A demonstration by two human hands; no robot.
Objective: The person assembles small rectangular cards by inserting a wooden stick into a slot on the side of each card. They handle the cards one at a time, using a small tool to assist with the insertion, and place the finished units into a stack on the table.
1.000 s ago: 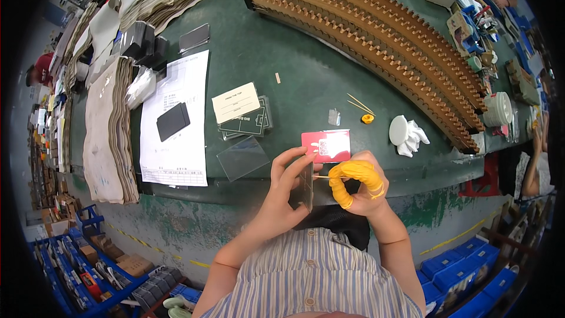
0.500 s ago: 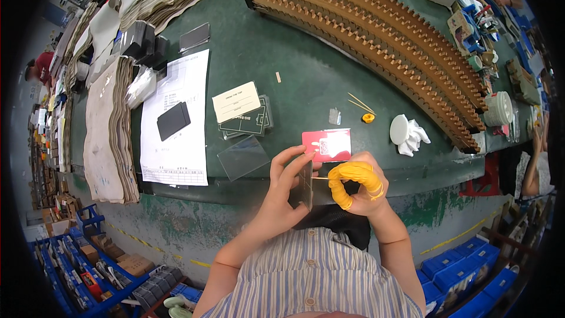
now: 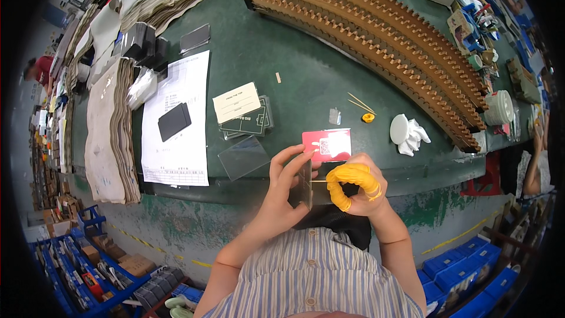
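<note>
My left hand (image 3: 285, 191) is closed on a thin card (image 3: 306, 184), held upright and seen nearly edge-on. My right hand (image 3: 371, 191) grips a thin wooden stick (image 3: 318, 181) whose tip meets the card. A coil of yellow cord (image 3: 357, 173) loops around the fingers of that hand. Just beyond both hands, a red card (image 3: 327, 145) with a square code lies on the green table. Left of it are a clear sheet (image 3: 243, 158) and a cream card (image 3: 236, 102) on top of dark green cards (image 3: 246, 125).
Long notched wooden racks (image 3: 365, 41) stretch across the far right. Wooden sticks (image 3: 361, 103), a small yellow roll (image 3: 368, 118) and a round white pad (image 3: 399, 129) lie nearer. At left are a printed sheet (image 3: 154, 159), black cards (image 3: 175, 122) and stacked worn sheets (image 3: 106, 135).
The yellow coil and right hand have shifted very slightly, with the stick still at the card. My left hand keeps its hold.
</note>
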